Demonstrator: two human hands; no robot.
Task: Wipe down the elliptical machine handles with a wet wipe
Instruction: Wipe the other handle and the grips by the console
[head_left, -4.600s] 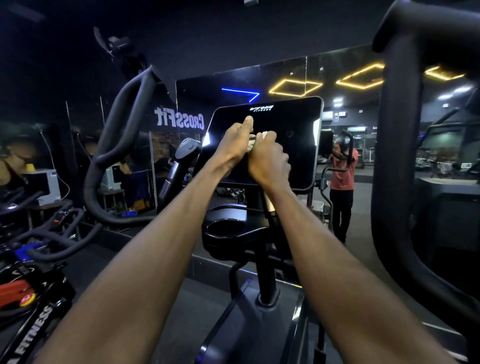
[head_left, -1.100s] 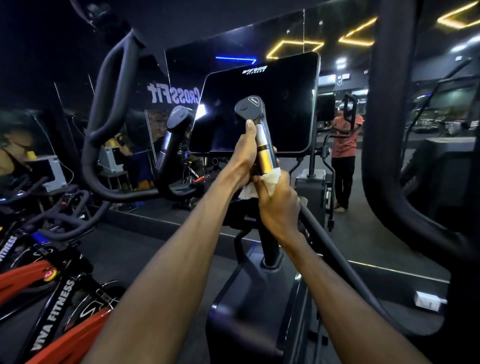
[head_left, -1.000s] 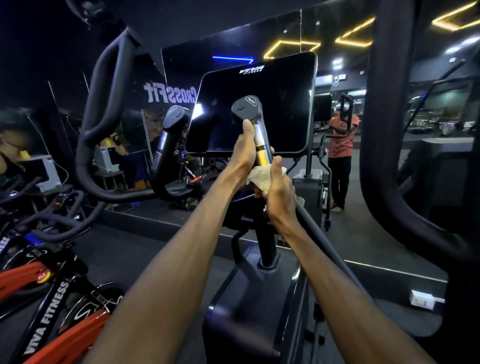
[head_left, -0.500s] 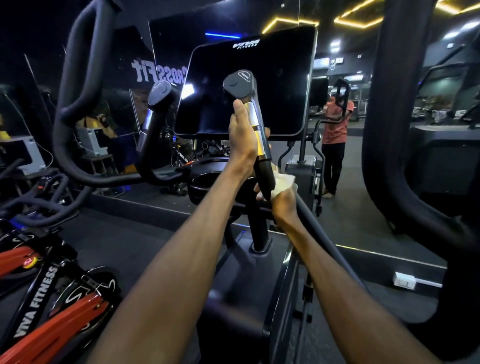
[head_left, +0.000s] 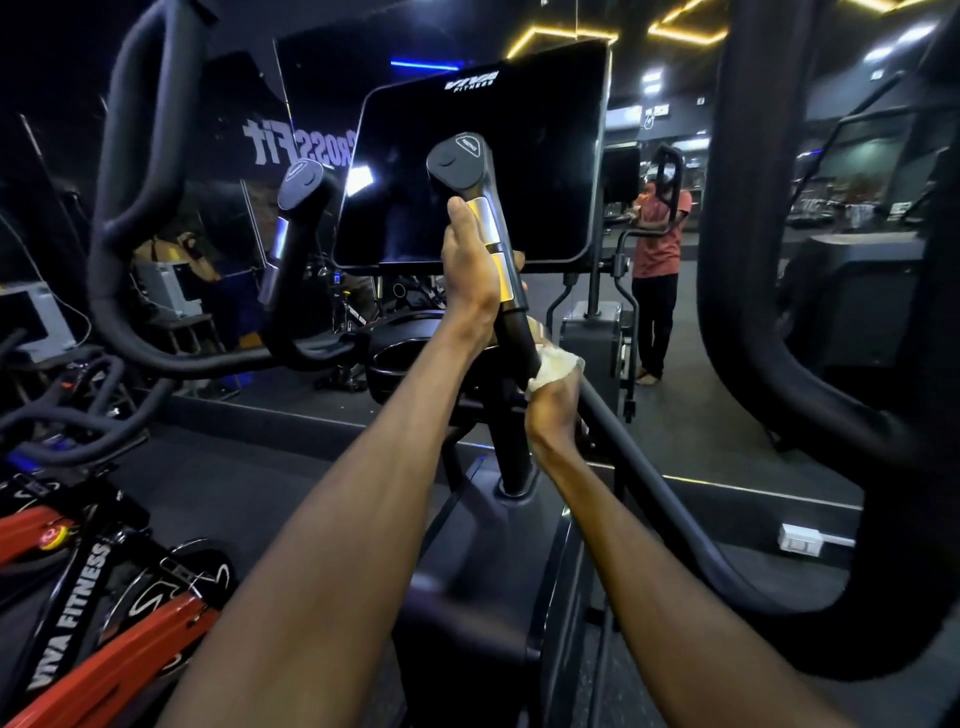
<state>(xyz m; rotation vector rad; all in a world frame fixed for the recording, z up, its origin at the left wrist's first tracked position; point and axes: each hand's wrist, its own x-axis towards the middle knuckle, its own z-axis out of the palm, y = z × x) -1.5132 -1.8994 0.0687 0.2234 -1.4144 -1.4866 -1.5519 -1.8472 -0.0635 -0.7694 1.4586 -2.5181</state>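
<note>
Two hands are working on one inner handle (head_left: 488, 234) of the elliptical, the upright grip with the silver sensor bands in front of the dark console screen (head_left: 483, 161). The left hand (head_left: 470, 270) is wrapped around this handle at the level of the silver bands, thumb pointing up, and I judge that it steadies the grip. The right hand (head_left: 553, 410) is lower, at the bend where the handle joins its black tube. It is clenched around the white wet wipe (head_left: 556, 364), which is bunched against the tube and shows above the fingers.

As for the progress, I judge the task to be in the middle: the wipe is at the bottom of this grip, so this handle is probably close to finished, though no wet trace can be seen to prove it. The second inner handle (head_left: 293, 218) on the left has no hand on it. The two long curved moving arms, the left one (head_left: 135, 156) and the right one (head_left: 753, 208), also appear untouched, so they are probably left to do.
</note>
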